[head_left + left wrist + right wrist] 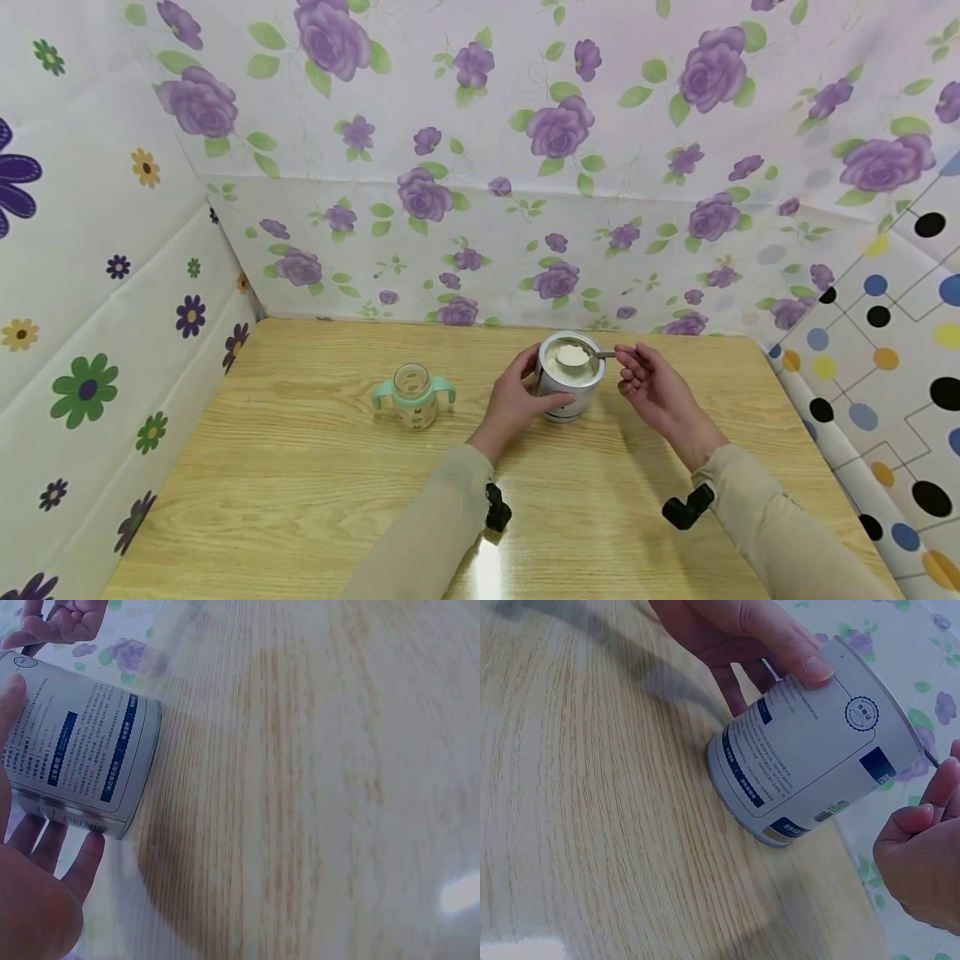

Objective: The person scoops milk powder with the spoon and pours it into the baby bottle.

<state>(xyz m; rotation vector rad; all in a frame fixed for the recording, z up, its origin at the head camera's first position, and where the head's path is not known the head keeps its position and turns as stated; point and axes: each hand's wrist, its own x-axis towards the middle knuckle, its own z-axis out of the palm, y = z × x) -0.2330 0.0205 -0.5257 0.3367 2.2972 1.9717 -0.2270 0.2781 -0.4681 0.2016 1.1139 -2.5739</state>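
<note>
An open silver tin (567, 385) of white powder stands on the wooden table (300, 483). My left hand (517, 400) grips its side; the thumb (795, 660) and fingers wrap the printed wall (75, 750) (817, 757). My right hand (651, 385) pinches the handle of a spoon (581, 356) heaped with white powder, held just over the tin's mouth. In the right wrist view only the curled fingers (922, 862) show beside the tin. A clear baby bottle (413, 395) with mint-green handles, without a lid, stands left of the tin.
Floral sheets (480, 167) close off the back and left; a dotted sheet (885, 350) hangs on the right. Black wrist camera mounts (497, 507) (686, 507) sit on both sleeves. Bare wood lies in front of the tin and bottle.
</note>
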